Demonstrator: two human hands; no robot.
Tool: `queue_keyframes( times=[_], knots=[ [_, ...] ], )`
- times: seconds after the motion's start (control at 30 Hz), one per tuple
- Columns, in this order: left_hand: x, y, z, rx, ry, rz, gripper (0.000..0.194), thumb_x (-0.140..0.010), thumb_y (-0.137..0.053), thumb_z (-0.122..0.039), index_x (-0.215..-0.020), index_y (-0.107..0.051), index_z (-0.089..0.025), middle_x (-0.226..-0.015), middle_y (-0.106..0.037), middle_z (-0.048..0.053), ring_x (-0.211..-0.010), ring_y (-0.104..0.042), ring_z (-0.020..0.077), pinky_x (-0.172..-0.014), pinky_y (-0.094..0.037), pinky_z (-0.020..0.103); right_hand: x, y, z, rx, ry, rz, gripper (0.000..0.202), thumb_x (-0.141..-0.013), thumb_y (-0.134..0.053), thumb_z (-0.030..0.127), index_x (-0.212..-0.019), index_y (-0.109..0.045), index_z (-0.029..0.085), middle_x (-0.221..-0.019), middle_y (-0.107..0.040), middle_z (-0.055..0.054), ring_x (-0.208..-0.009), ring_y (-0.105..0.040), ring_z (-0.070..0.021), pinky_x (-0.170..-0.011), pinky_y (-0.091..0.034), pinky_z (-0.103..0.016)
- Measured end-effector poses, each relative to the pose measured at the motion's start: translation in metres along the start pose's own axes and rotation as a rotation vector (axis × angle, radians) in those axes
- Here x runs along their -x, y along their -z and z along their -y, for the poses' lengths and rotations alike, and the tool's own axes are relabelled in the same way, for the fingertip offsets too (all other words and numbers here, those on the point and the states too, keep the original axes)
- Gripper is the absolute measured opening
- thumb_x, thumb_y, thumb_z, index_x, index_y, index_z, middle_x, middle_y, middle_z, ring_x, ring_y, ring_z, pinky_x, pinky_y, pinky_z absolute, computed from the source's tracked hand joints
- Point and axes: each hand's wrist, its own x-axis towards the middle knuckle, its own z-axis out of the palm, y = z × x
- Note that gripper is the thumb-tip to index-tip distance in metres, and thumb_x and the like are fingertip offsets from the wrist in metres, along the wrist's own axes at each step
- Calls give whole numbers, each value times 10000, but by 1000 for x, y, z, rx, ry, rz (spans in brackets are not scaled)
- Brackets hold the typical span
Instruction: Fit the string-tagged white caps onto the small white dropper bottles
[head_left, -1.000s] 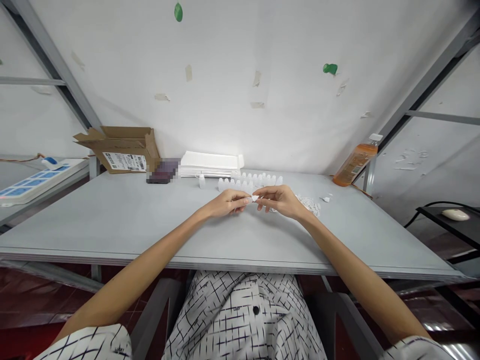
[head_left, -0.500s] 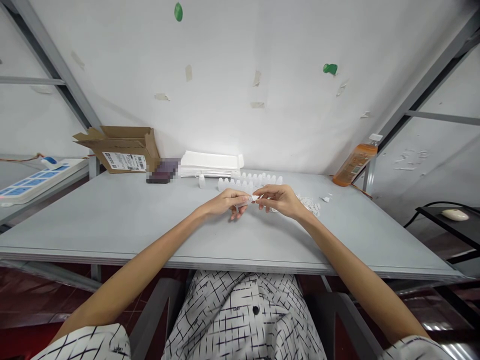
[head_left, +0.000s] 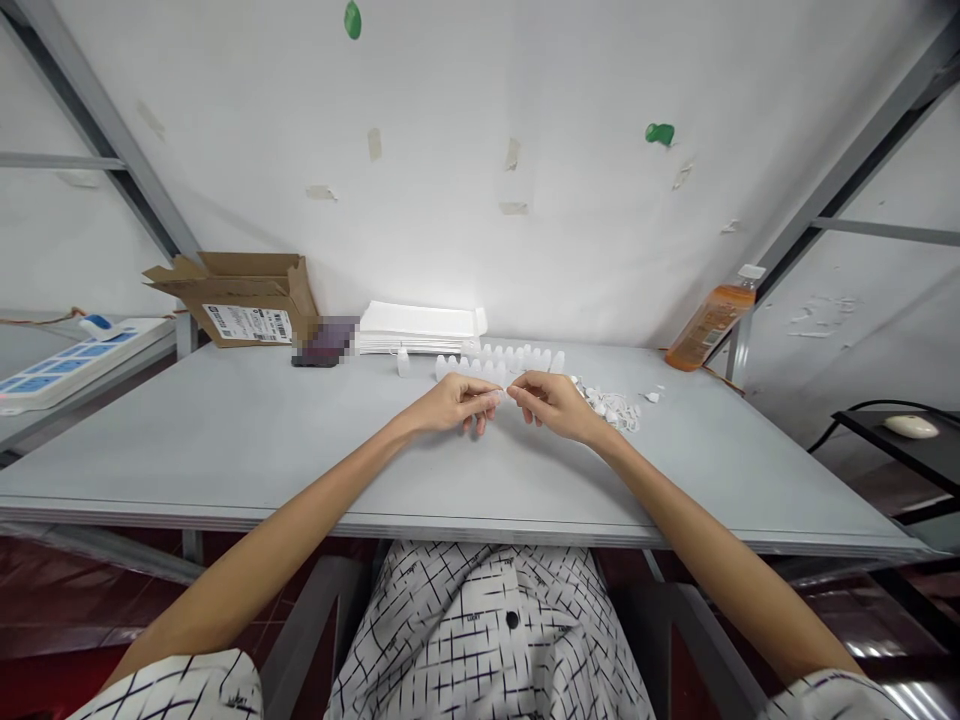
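My left hand (head_left: 463,403) is closed in a pinch on a small white plastic piece (head_left: 502,397), mostly covered by the fingers. Fingertips of my right hand (head_left: 551,402) are pressed together at the right end of that piece; what they grip there is too small to make out. Behind both hands stand rows of small translucent white bottles (head_left: 521,358). One more such bottle (head_left: 403,363) stands apart on the left. Just right of my right hand lies a pile of small white loop-like parts (head_left: 613,408).
The grey table (head_left: 225,440) carries an open cardboard box (head_left: 251,300), a dark pixelated item (head_left: 324,342) and a stack of white sheets or flat boxes (head_left: 420,325) at the back. An orange drink bottle (head_left: 709,325) leans at the right. A power strip (head_left: 82,360) sits left.
My right hand has shifted slightly and its fingers have drawn closer together. Less of the white piece shows between the hands, and more of the loose pile is visible. My left hand stays almost in place.
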Motion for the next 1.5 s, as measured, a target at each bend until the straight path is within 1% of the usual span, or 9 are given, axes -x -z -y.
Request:
queue_keyframes(
  times=[0.1,0.27,0.4,0.63,0.73,0.93,1.13,1.37,1.5],
  knots=[
    [0,0,3,-54,-15,-38,415,-899,-639,-451,-1128,-717,-114,-788,-692,49,-629,-657,117,-521,-452,213,0,-2,1,60,25,3,398,-984,-476,512,-784,-584,185,-557,-591,7,-499,-516,-120,-543,-401,-261],
    [-1,1,9,-124,-22,-87,415,-907,-641,-415,-1181,-724,-114,-701,-721,55,-667,-642,135,-537,-415,222,0,-7,1,121,26,14,398,-1021,-402,470,-711,-439,223,-524,-533,27,-512,-481,-131,-588,-378,-281],
    [-1,2,8,-22,-12,-24,447,-885,-666,-476,-1133,-726,-110,-780,-731,78,-719,-685,153,-537,-453,223,0,-11,-1,231,69,-7,445,-1036,-351,455,-653,-378,230,-540,-490,16,-530,-438,-137,-596,-336,-295],
    [-1,2,0,64,-4,58,461,-901,-626,-553,-858,-691,-99,-776,-694,79,-694,-708,161,-511,-471,222,0,-12,-3,238,126,-45,429,-1029,-348,491,-705,-426,222,-608,-494,9,-570,-442,-144,-608,-327,-294],
    [-1,2,1,18,-14,61,447,-914,-612,-540,-893,-696,-101,-763,-697,74,-693,-691,147,-527,-474,218,0,-12,-2,208,132,-30,464,-1018,-363,520,-666,-410,222,-575,-470,15,-548,-416,-136,-595,-321,-291],
    [0,2,0,-51,-42,64,416,-919,-612,-511,-995,-711,-114,-807,-699,71,-768,-683,153,-549,-503,209,1,-10,3,28,20,69,584,-997,-356,624,-588,-412,211,-497,-440,24,-488,-397,-112,-547,-333,-270],
    [0,3,0,-6,-34,68,462,-925,-581,-557,-971,-697,-112,-817,-684,74,-759,-705,168,-508,-502,206,0,-8,-4,195,148,-68,454,-993,-438,524,-686,-488,193,-603,-488,16,-552,-402,-112,-569,-310,-262],
    [0,2,3,-18,-36,76,422,-927,-601,-512,-1038,-702,-118,-804,-686,61,-740,-690,147,-533,-507,210,1,-9,-2,182,91,35,507,-1027,-358,497,-615,-419,207,-518,-432,29,-511,-385,-113,-570,-299,-271],
    [0,2,2,32,-7,84,420,-921,-612,-514,-1008,-700,-112,-809,-678,58,-716,-703,147,-515,-499,208,2,-10,-2,249,120,-27,456,-1020,-385,480,-665,-449,202,-565,-460,25,-532,-393,-114,-572,-294,-268]
  ],
)
